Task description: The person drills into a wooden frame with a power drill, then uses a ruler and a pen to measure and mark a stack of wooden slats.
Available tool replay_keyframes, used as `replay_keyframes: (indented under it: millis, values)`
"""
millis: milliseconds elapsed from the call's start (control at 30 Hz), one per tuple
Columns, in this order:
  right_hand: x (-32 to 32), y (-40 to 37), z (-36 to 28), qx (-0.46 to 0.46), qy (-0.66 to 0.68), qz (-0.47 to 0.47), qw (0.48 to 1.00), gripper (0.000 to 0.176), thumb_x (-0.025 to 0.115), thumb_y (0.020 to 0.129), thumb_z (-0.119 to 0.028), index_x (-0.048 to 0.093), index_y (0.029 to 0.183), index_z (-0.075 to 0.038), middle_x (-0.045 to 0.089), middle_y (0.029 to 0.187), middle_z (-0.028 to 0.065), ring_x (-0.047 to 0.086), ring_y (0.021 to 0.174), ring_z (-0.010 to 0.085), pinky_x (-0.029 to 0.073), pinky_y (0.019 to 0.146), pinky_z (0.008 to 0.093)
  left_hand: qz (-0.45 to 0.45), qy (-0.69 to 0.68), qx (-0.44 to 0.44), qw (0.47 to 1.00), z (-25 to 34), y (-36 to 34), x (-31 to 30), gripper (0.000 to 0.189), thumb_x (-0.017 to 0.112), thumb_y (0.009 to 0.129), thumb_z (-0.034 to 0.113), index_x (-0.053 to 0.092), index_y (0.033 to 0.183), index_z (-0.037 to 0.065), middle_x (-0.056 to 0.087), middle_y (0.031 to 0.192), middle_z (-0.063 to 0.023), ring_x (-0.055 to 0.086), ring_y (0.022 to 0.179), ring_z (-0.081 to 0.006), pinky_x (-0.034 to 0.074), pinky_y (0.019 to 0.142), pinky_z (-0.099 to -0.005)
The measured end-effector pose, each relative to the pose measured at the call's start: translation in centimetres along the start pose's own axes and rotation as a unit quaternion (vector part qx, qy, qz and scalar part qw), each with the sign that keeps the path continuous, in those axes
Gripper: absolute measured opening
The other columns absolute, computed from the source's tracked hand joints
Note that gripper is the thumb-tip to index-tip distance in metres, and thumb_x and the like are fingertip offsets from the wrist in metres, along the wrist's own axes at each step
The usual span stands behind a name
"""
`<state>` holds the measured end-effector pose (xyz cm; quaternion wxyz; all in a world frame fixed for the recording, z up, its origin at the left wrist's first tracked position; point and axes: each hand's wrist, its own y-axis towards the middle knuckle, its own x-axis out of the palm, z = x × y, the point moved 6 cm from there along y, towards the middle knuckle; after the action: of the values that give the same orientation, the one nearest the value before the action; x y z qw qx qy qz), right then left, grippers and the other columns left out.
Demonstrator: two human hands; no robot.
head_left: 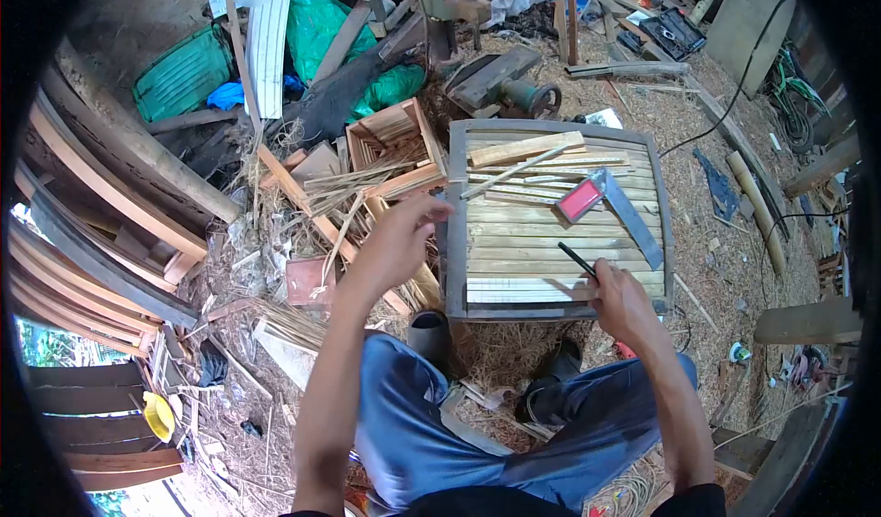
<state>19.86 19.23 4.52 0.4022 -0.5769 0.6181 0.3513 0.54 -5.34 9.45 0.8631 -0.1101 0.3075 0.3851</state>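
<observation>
A slatted wooden panel in a dark frame [457, 233] lies in front of my knees. My right hand [623, 301] is closed around a dark pen-like stick [577, 260] over the panel's near right part. Off the panel's left edge, my left hand [402, 233] is raised with fingers curled and partly apart, nothing visible in it. A metal square [633, 226] rests at the panel's right, beside a small case with a red pad [580, 201]. Thin wooden strips [523, 153] are spread across the far part, and a white strip [523, 290] runs along the near edge.
A wooden crate [425, 132] and loose strips [353, 187] are left of the panel. Behind it stands a rusty vise-like tool [532, 98]. Curved timbers [119, 205] line the left side. A black cable [734, 104] runs at the right.
</observation>
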Motion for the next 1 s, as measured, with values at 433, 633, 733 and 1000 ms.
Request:
replay_keyframes:
  millis: [433, 633, 733, 1000]
  values:
    - [-0.1, -0.3, -0.1, 0.035, 0.026, 0.008, 0.999, 0.014, 0.058, 0.088, -0.001, 0.046, 0.095, 0.001, 0.062, 0.088, 0.0253, 0.058, 0.084, 0.0471, 0.043, 0.075, 0.0538, -0.189, 0.133, 0.162, 0.959, -1.0, -1.3, 6.9, 0.064, 0.086, 0.064, 0.035, 0.060, 0.115, 0.006, 0.061, 0.105, -0.0094, 0.053, 0.108, -0.0299, 0.043, 0.092, -0.0413]
    - [0.2, -0.1, 0.5, 0.092, 0.047, -0.023, 0.994, 0.035, 0.068, 0.074, 0.005, 0.047, 0.102, 0.000, 0.064, 0.098, 0.0222, 0.058, 0.095, 0.0449, 0.045, 0.081, 0.0512, -0.223, 0.106, 0.197, 0.949, -1.4, -1.7, 6.9, 0.061, 0.086, 0.064, 0.035, 0.063, 0.111, 0.006, 0.062, 0.105, -0.0071, 0.052, 0.105, -0.0289, 0.042, 0.092, -0.0392]
    - [0.2, 0.0, 0.3, 0.085, 0.039, -0.031, 0.995, 0.036, 0.068, 0.074, 0.006, 0.047, 0.101, -0.001, 0.065, 0.100, 0.0215, 0.058, 0.097, 0.0448, 0.045, 0.081, 0.0509, -0.231, 0.112, 0.214, 0.942, -1.3, -1.9, 7.2, 0.060, 0.085, 0.065, 0.037, 0.063, 0.112, 0.007, 0.062, 0.106, -0.0068, 0.052, 0.105, -0.0284, 0.042, 0.092, -0.0386]
    - [0.3, 0.0, 1.1, 0.113, 0.030, -0.071, 0.991, 0.044, 0.071, 0.073, 0.004, 0.048, 0.110, 0.000, 0.066, 0.107, 0.0171, 0.057, 0.103, 0.0414, 0.045, 0.086, 0.0490, -0.215, 0.135, 0.230, 0.939, -1.3, -1.6, 8.4, 0.048, 0.081, 0.071, 0.031, 0.062, 0.106, 0.004, 0.058, 0.100, -0.0088, 0.054, 0.099, -0.0283, 0.041, 0.086, -0.0394]
